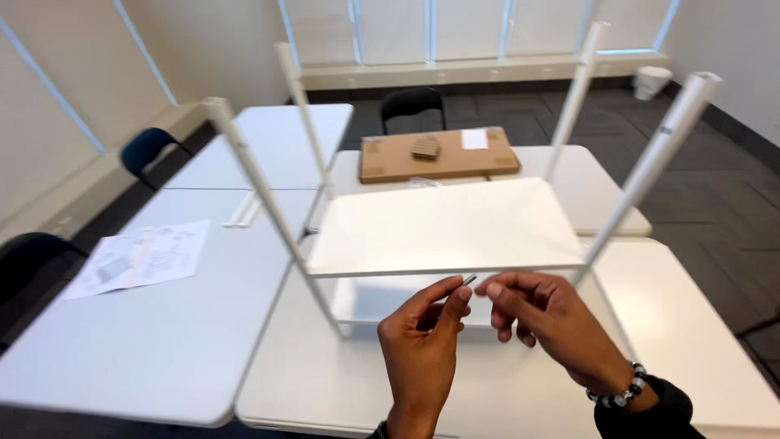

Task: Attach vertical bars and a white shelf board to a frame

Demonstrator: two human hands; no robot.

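Pinched in left hand [420, 345] grip, small metal pin [469, 279], right hand [546, 319] fingertips touching, white shelf [443, 228] behind

Flat brown box [439, 154] (white label [474, 139])

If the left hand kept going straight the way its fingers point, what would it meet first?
The left hand points up and away, pinching a small metal pin. Straight on, it would likely meet the front edge of the white shelf board first, though depth is hard to judge.
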